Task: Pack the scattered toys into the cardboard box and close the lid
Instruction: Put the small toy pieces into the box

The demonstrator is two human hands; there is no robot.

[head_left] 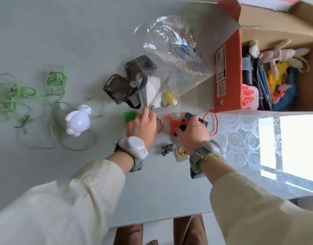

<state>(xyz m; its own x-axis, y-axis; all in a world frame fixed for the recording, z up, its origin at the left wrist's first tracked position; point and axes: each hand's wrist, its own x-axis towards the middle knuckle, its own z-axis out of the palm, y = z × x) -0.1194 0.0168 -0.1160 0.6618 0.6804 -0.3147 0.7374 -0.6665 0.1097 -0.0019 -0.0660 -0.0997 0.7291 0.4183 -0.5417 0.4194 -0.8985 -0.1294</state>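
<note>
The open cardboard box (228,71) with red sides stands at the right and holds plush rabbits, a yellow toy and other toys. My left hand (143,126) rests by a green toy (130,116) and a red ring (160,124), with a fingertip touching the small zip bag (161,92). My right hand (192,129) grips a dark flat piece (189,117) over the red propeller disc (173,123). A red string loop (214,122) lies just to its right.
A white bear figure (78,121) and tangled green string (28,96) lie at the left. Dark goggles (127,80) and a large clear plastic bag (178,48) lie behind my hands. Small black wheels (167,149) and a beige ring holder (181,153) sit near my wrists.
</note>
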